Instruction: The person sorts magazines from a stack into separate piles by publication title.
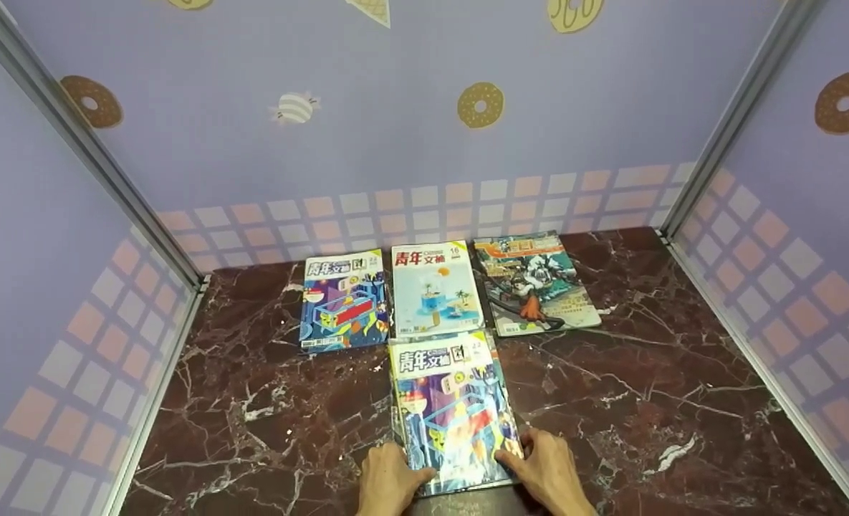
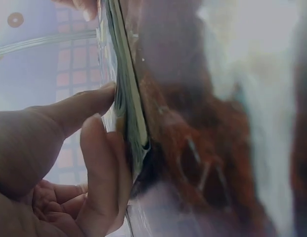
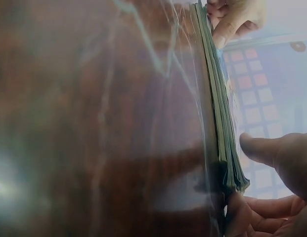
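Observation:
A small stack of magazines [image 1: 453, 408] lies at the front middle of the table, a purple and blue cover with a white title band on top. My left hand [image 1: 387, 479] holds its lower left edge, thumb over the cover and fingers at the side. At the lower right edge my right hand [image 1: 549, 469] grips the stack likewise, its thumb on the cover. Layered page edges [image 3: 217, 98] show in the right wrist view, and the left wrist view shows page edges [image 2: 128, 74] too. The lower covers are mostly hidden.
Behind the stack lie three magazines in a row: a purple one [image 1: 345, 301] at left, a white one [image 1: 436, 290] in the middle and a teal one [image 1: 535, 283] at right. Patterned panels [image 1: 424, 143] wall in the dark red marble-look table [image 1: 288, 430].

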Available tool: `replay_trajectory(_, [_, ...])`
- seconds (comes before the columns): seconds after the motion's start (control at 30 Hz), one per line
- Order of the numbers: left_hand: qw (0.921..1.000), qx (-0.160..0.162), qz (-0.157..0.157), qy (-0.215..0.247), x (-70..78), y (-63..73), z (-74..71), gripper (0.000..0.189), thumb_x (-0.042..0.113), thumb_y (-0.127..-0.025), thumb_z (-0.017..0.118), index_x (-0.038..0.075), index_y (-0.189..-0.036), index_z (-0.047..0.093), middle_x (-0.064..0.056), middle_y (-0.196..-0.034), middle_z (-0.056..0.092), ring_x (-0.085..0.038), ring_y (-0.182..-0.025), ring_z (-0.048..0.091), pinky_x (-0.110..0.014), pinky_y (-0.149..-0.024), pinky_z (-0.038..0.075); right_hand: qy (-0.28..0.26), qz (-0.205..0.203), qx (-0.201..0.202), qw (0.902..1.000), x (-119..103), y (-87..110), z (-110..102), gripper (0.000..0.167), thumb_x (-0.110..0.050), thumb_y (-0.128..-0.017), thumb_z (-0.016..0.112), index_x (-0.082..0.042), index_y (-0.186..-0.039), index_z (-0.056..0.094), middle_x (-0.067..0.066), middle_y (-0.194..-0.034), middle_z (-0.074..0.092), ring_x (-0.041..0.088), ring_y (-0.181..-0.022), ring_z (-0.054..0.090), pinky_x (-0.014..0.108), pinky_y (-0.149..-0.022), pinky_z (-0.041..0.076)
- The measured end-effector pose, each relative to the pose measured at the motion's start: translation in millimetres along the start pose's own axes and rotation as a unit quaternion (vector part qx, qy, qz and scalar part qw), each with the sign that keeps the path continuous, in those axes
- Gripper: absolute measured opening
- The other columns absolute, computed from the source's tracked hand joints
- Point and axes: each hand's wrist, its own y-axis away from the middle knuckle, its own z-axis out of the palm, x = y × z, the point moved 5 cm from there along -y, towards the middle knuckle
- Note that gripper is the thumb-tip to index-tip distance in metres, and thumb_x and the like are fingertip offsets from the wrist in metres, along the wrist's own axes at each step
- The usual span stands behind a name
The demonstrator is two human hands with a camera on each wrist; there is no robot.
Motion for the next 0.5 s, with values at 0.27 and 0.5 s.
replay_trajectory(0.27, [0.9997,-0.018,0.017,0.008,-2.2,-3.8,11.0,0.076,0.032,-0.064,0.102,0.024,-0.048,0.029,0.016,-0.047,0.023,-0.008,-0.046,0.032,-0.028,-0.049,0.035,0.022,-0.004,-0.012,0.9997,12,-2.1,8,0.051,-0.043,-0.073,0.098,-0.023,-0.067,0.051,-0.016,-0.059,0.040,0.003,-0.057,0.038,0.026,-0.056,0.034])
replay_trajectory(0.5, [0.9962,-0.038,0.018,0.076,23.7,10.3,-7.7,0.044,0.009,-0.073,0.092,0.014,-0.054,0.053,0.002,-0.042,0.056,-0.003,-0.030,0.051,-0.025,-0.043,0.047,0.018,0.043,-0.023,0.9987,10,-3.5,7,0.035,-0.034,-0.074,0.099,-0.019,-0.074,0.068,-0.013,-0.061,0.057,0.005,-0.058,0.048,0.028,-0.058,0.041])
